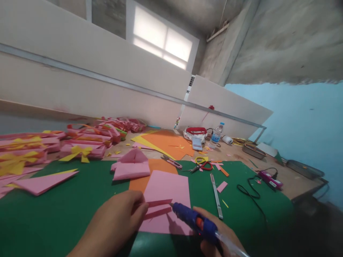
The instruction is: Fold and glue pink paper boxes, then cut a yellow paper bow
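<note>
My left hand (118, 221) pinches the left end of a narrow pink paper strip (160, 202) between thumb and fingers. The strip is held just above a pink paper sheet (171, 184) on the green mat (77, 210). In my right hand (219, 228) is a blue hot glue gun (189, 217) with a clear glue stick in its back. Its nozzle points left and meets the strip's right end; whether it touches I cannot tell. A folded pink paper piece (131, 166) sits beyond my left hand. Orange paper (138, 180) lies partly under the pink sheet.
Red-and-yellow-handled scissors (200, 164), pink thread snips (171, 162) and a ruler-like metal strip (216, 196) lie on the mat. Pink paper bags with yellow bows (77, 152) crowd the left. A water bottle (217, 132) stands behind. A purple power strip (270, 179) and black cord are right.
</note>
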`<action>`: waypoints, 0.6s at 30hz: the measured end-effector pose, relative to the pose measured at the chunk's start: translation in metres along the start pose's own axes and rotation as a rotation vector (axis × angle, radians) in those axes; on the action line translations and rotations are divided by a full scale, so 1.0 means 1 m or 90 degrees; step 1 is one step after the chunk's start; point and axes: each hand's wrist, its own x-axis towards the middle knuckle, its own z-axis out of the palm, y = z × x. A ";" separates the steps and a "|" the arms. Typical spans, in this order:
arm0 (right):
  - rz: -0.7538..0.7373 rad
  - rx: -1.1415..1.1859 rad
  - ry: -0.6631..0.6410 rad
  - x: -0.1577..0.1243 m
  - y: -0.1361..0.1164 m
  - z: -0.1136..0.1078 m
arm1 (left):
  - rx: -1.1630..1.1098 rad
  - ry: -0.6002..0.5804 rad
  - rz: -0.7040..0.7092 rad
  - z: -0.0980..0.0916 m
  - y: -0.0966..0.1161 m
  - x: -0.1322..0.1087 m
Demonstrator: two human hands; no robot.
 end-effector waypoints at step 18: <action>0.033 -0.057 -0.041 0.012 -0.033 -0.007 | 0.027 0.027 0.016 0.005 -0.004 -0.001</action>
